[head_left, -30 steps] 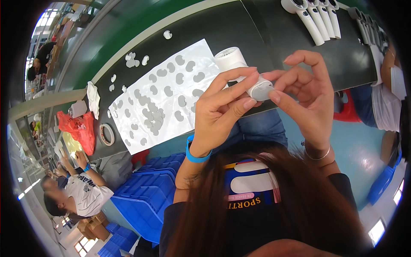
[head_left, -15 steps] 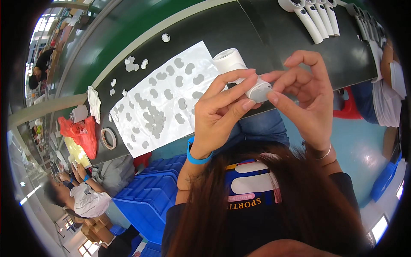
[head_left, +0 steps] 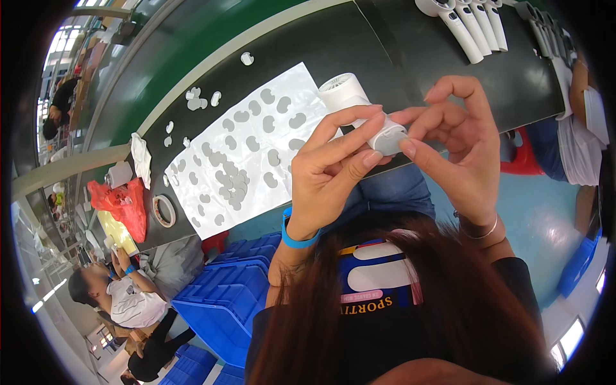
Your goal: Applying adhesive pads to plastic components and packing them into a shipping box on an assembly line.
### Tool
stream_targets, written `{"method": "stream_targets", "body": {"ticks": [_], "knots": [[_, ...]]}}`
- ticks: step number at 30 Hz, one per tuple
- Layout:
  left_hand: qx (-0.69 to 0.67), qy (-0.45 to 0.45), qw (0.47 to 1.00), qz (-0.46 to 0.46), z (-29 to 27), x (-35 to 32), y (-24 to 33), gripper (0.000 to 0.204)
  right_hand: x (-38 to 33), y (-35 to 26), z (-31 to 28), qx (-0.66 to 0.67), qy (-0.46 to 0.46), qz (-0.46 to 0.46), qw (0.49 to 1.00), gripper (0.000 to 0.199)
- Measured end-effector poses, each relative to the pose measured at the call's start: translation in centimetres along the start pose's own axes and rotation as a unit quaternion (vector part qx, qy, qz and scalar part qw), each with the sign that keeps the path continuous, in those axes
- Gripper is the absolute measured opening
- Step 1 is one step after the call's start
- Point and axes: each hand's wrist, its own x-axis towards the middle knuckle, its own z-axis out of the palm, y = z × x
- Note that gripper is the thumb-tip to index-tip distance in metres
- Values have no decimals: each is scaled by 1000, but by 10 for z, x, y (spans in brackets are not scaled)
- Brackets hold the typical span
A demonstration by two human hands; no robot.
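Note:
My left hand [head_left: 330, 167] and my right hand [head_left: 459, 141] hold a small white handheld fan [head_left: 359, 106] between them above the black worktable [head_left: 295, 38]. The left fingers wrap the fan's handle from the side. My right thumb and forefinger pinch at the handle's rounded end [head_left: 391, 138]. The fan's round grille head [head_left: 338, 86] points away from me. Under the hands lies a white sheet [head_left: 247, 151] dotted with several grey bean-shaped stickers.
A row of white fans [head_left: 468, 22] lies at the table's far right. Loose grey stickers [head_left: 199, 99], a tape roll [head_left: 164, 210], a white rag [head_left: 141, 160] and a red bag [head_left: 122, 205] sit left. Blue crates [head_left: 224, 301] stand below. Other people work at left and right.
Both hands have stayed on the fan with only slight finger shifts. A person at lower left has moved a little.

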Motion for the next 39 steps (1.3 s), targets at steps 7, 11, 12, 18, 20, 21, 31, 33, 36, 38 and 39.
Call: {"method": "stream_targets", "body": {"ticks": [7, 11, 12, 18, 20, 21, 31, 33, 36, 38, 39], "knots": [[17, 20, 1000, 7, 4, -1, 1, 32, -1, -5, 2, -28, 3, 4, 1000, 45], [46, 56, 997, 17, 14, 0, 2, 32, -3, -10, 1, -74, -3, -11, 997, 47], [54, 65, 996, 27, 15, 0, 0, 32, -4, -11, 1, -88, -7, -17, 996, 48], [64, 83, 994, 34, 18, -2, -4, 33, -10, -3, 4, -151, 30, -48, 987, 49], [68, 81, 994, 35, 20, -2, -3, 33, -10, -4, 3, -162, 36, -56, 985, 49], [66, 81, 994, 35, 21, -2, -3, 33, -11, -5, 3, -176, 41, -63, 982, 49], [77, 68, 994, 46, 22, 0, -4, 32, -9, -11, 8, -277, 76, -93, 953, 44], [83, 67, 993, 48, 19, -1, -5, 32, -9, -18, 8, -383, 51, -64, 920, 44], [57, 84, 994, 45, 13, -1, -3, 31, -4, -21, 6, -450, 61, -49, 890, 48], [28, 101, 993, 45, 9, 0, 4, 31, 7, -14, -10, -428, 51, -74, 899, 46], [12, 99, 995, 28, 5, 0, 6, 30, 12, -6, -14, -403, 36, -96, 910, 45]]}}
